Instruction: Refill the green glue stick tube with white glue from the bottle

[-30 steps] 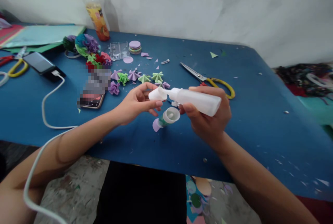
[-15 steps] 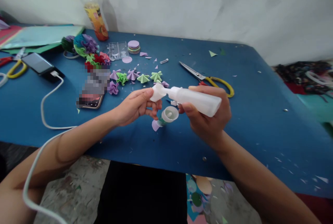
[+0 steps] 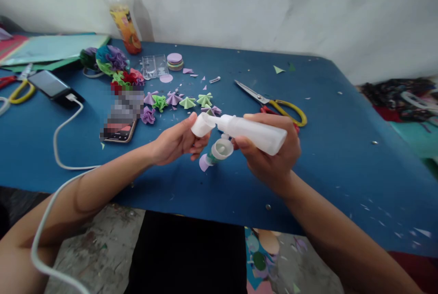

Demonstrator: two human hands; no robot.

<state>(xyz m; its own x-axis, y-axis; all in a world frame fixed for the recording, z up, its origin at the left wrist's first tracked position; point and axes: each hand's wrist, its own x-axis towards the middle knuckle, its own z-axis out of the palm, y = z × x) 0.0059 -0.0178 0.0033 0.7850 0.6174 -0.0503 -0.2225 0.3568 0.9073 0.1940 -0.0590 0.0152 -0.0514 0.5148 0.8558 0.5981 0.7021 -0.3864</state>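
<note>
Your right hand (image 3: 273, 157) is wrapped around a white glue bottle (image 3: 251, 129), fingers closed on its body, holding it nearly level above the blue counter (image 3: 342, 157) with the nozzle end pointing to nine o'clock. Your left hand (image 3: 178, 141) meets it there: the fingers (image 3: 196, 141) are curled shut around the white cap (image 3: 201, 124) on the tip of the bottle, thumb on top. Both hands hover over the near middle of the counter, with the bottle between them.

Just below the bottle, at its six o'clock, a small white and green tube (image 3: 219, 150) lies on the counter with its round open end facing you, and a lilac paper disc (image 3: 203, 162) sits against its nine o'clock side.

At twelve o'clock from your hands is a row of folded paper fans (image 3: 186, 101) in purple and green. Beyond them lie a stack of paper circles (image 3: 174, 60) and a clear plastic case (image 3: 154, 66). At one o'clock, yellow-handled scissors (image 3: 273, 105) lie with blades pointing to ten o'clock, partly behind the bottle. At ten o'clock is a phone (image 3: 118, 132), and further out a second phone (image 3: 51, 85) with a white cable (image 3: 63, 125) plugged in. A drink bottle (image 3: 123, 16) stands at eleven o'clock by the wall.
</note>
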